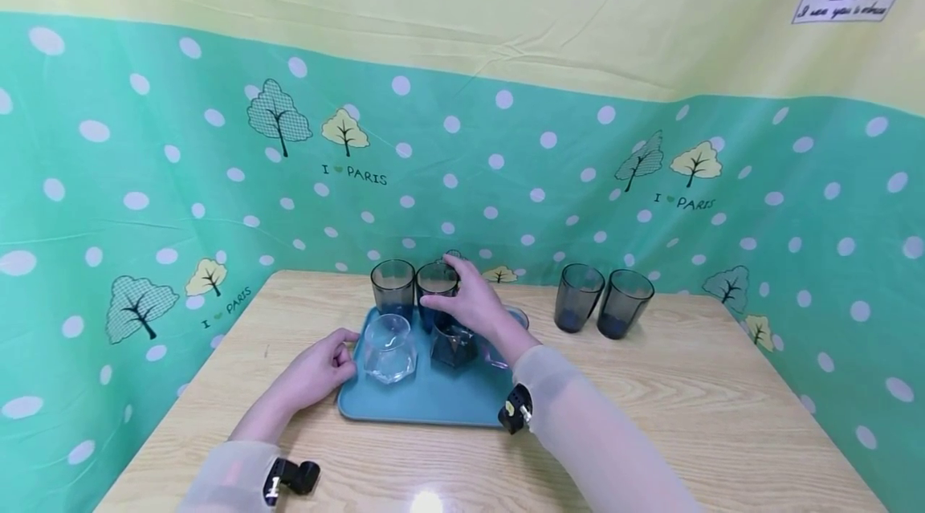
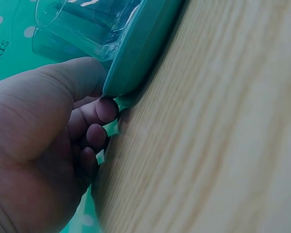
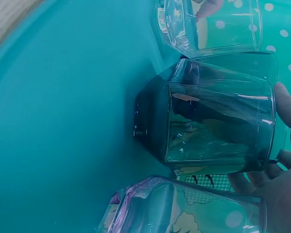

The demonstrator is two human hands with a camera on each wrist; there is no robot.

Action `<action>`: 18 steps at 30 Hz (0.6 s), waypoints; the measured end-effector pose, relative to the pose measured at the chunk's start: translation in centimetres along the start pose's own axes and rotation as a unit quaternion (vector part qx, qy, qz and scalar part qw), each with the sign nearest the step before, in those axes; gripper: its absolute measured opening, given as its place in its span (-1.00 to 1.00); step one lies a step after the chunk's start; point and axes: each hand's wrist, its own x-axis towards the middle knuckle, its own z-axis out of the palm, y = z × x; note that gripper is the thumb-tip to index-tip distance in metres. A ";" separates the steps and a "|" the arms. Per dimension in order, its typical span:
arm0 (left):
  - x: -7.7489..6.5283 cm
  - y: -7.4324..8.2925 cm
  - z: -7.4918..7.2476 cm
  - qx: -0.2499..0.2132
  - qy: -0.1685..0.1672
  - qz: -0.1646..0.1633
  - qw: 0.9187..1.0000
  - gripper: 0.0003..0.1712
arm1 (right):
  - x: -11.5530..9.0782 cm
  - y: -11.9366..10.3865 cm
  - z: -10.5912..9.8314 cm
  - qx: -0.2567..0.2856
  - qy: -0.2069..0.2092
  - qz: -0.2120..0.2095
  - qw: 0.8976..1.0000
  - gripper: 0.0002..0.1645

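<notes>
A blue tray (image 1: 426, 405) lies on the table with several glasses on it. At its left edge my left hand (image 1: 321, 368) pinches the rim, thumb above and curled fingers below. My right hand (image 1: 473, 300) reaches over the tray and grips a tall grey glass (image 1: 436, 278) at the back middle, thumb and fingers on opposite sides near its top. Another tall grey glass (image 1: 393, 284) stands just left of it. In front sit a clear glass (image 1: 390, 352), a dark faceted glass (image 3: 213, 121) and a pinkish glass (image 3: 184, 204), partly hidden by my right wrist in the head view.
Two more tall grey glasses, one (image 1: 578, 296) beside the other (image 1: 625, 304), stand on the wooden table (image 1: 686, 417) right of the tray. A green and yellow patterned curtain (image 1: 506, 152) hangs right behind the table and along its sides.
</notes>
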 end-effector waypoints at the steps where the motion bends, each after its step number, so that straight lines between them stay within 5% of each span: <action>1: 0.0 0.0 0.0 0.000 0.000 -0.001 1.000 -0.41 | 0.0 0.0 0.0 0.000 0.000 0.000 1.000 0.16; 18: 0.1 0.0 0.0 0.002 0.002 0.005 1.000 -0.42 | 0.2 -0.1 0.1 -0.016 0.002 0.004 1.000 0.11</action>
